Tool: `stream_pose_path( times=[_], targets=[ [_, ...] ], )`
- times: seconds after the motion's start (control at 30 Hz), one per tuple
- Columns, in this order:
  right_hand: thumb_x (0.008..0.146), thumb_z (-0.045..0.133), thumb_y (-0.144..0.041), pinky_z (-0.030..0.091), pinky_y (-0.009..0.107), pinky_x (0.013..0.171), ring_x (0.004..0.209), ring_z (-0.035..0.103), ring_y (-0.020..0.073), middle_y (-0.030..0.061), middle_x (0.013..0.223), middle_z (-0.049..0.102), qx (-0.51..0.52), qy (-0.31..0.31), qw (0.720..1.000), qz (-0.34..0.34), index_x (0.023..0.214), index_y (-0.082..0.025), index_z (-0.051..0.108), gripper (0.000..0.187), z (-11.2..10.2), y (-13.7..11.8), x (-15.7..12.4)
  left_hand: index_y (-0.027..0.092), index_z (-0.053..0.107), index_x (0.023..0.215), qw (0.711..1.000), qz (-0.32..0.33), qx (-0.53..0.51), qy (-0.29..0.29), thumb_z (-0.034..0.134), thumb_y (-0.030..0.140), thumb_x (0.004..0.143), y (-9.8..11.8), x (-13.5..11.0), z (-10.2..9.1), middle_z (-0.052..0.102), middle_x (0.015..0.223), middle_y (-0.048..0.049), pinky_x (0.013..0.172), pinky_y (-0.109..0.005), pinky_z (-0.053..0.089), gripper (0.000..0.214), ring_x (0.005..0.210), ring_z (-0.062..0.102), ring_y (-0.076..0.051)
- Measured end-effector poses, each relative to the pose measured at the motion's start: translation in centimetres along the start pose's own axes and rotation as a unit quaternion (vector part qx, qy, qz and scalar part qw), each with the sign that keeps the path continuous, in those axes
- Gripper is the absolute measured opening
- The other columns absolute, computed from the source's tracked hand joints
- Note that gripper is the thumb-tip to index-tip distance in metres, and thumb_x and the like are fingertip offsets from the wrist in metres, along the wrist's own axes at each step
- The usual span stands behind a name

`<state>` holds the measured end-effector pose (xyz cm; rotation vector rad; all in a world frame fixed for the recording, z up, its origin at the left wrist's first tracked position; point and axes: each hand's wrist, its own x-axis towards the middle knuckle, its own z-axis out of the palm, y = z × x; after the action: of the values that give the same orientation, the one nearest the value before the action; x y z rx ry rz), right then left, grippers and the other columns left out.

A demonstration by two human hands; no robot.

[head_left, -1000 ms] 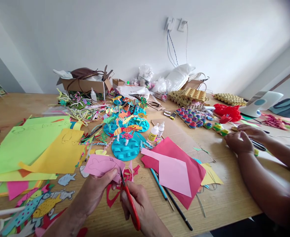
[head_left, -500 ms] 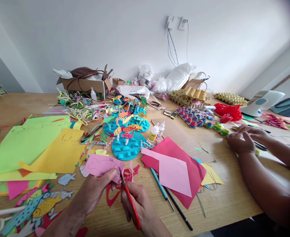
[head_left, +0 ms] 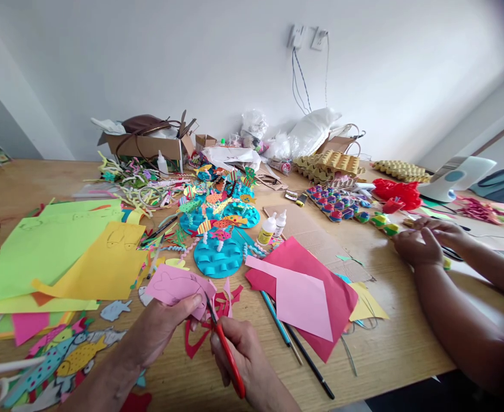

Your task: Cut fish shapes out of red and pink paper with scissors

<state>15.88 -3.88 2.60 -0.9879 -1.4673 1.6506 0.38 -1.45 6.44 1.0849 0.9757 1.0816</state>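
Between thumb and fingers, my left hand point(head_left: 172, 320) pinches a piece of pink paper point(head_left: 175, 283) with a fish outline drawn on it. My right hand point(head_left: 239, 346) is closed round red-handled scissors point(head_left: 229, 357). Their blades meet the paper's right edge, close to my left thumb, and a narrow strip stands partly cut away there. Red paper scraps point(head_left: 198, 340) lie on the table behind the blades. Left of my left wrist are cut-out paper fish, among them a yellow spotted fish point(head_left: 81, 356) and a grey fish point(head_left: 115, 310).
Green sheets point(head_left: 58, 240) and a yellow sheet point(head_left: 110, 263) lie left. A blue base with paper fish point(head_left: 218, 257) and a glue bottle point(head_left: 266, 230) stand ahead. Pink and red sheets point(head_left: 306, 303) cover pencils point(head_left: 307, 357). At right, another person's hands point(head_left: 426, 243) work near painted egg-carton pieces point(head_left: 335, 203).
The scissors' blades have shifted slightly left along the paper's edge, and the cut strip stands out more. The pink paper has tilted a little. The other person's hands stay put.
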Motion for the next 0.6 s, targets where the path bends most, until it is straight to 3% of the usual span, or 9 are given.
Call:
stream_pose_path(
  times=[0.6],
  targets=[
    [0.079, 0.041, -0.022, 0.025, 0.018, 0.041, 0.046, 0.031, 0.0069, -0.0057, 0.051, 0.034, -0.038, -0.003, 0.999, -0.007, 0.057, -0.018, 0.039, 0.023, -0.17, -0.01, -0.15, 0.016, 0.056, 0.053, 0.999, -0.014, 0.019, -0.023, 0.054, 0.026, 0.074, 0.62, -0.13, 0.06, 0.053, 0.051, 0.0031, 0.047, -0.022, 0.039, 0.023, 0.049, 0.046, -0.011]
  ],
)
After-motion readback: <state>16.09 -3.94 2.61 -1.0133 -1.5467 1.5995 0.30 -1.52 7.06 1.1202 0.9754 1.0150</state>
